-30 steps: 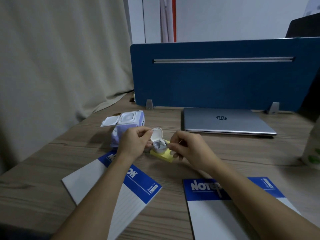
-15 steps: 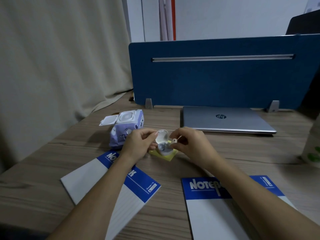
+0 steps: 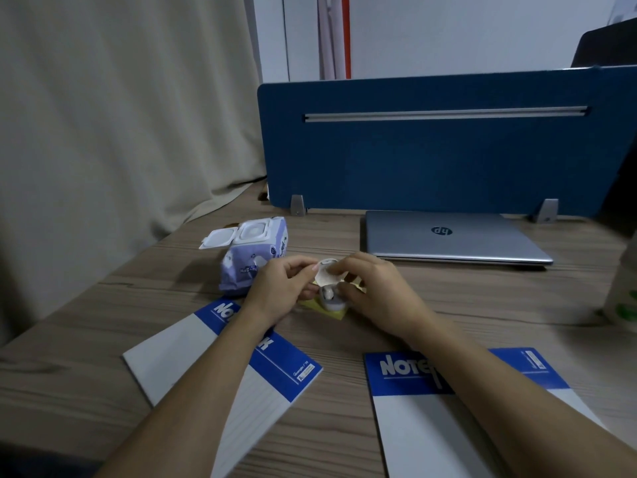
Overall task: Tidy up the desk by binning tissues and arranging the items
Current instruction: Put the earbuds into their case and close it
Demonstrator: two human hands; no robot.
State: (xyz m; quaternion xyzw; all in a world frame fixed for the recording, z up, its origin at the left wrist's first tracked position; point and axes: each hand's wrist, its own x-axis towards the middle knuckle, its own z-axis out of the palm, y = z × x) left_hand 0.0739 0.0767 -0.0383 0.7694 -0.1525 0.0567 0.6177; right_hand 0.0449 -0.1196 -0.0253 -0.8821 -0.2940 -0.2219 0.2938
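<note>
Nearest me, two notepads [image 3: 220,367] lay askew on the worktop [image 3: 448,315], and just beyond them my left hand [image 3: 279,288] pinched the small earbud case [image 3: 329,288], lid up, over a yellow sticky pad [image 3: 336,313] while my right hand's [image 3: 375,294] fingers curled at its lid. I judged a bud could pop out and roll if the lid snapped askew. What my right fingers held I couldn't tell; further off sat the open wipes pack [image 3: 255,257] and laptop [image 3: 455,239], a bottle [image 3: 624,291] cut off at right.
</note>
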